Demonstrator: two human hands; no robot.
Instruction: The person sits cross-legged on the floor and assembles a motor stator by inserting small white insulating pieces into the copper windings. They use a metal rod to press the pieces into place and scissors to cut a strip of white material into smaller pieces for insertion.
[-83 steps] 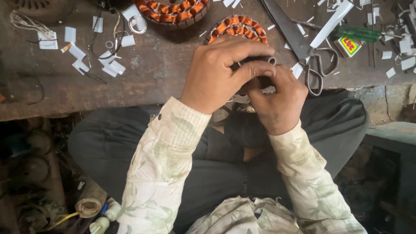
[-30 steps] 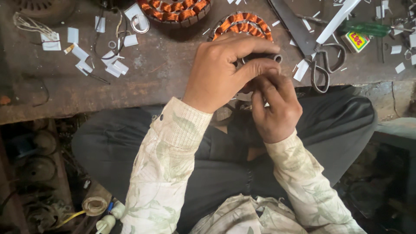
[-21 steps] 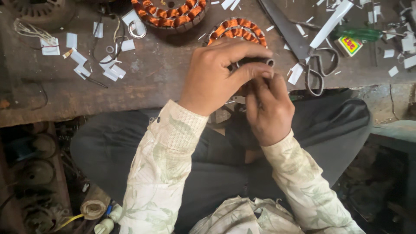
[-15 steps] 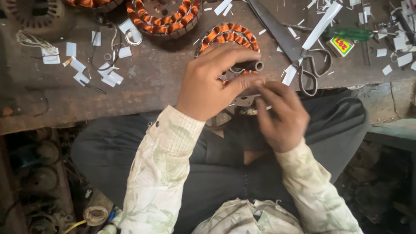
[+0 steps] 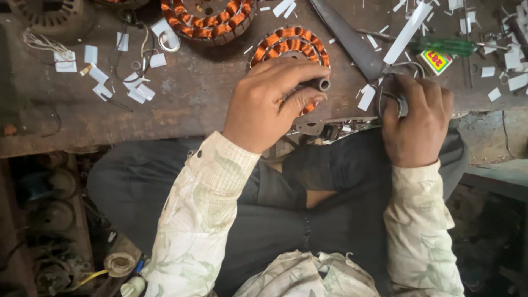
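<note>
Hands apart on the bench (image 5: 181, 104): left hand (image 5: 269, 104) clamps a grey shaft (image 5: 318, 84) over a copper-wound stator (image 5: 290, 47), right hand (image 5: 418, 124) at three o'clock grips scissors (image 5: 366, 52) handles.

Even, soft daylight on the bench; dim below, slight blur at edges.

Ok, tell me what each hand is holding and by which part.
The left hand grips a copper-wound motor coil around its grey centre shaft. The right hand closes over the handle loops of the scissors lying on the workbench.
</note>
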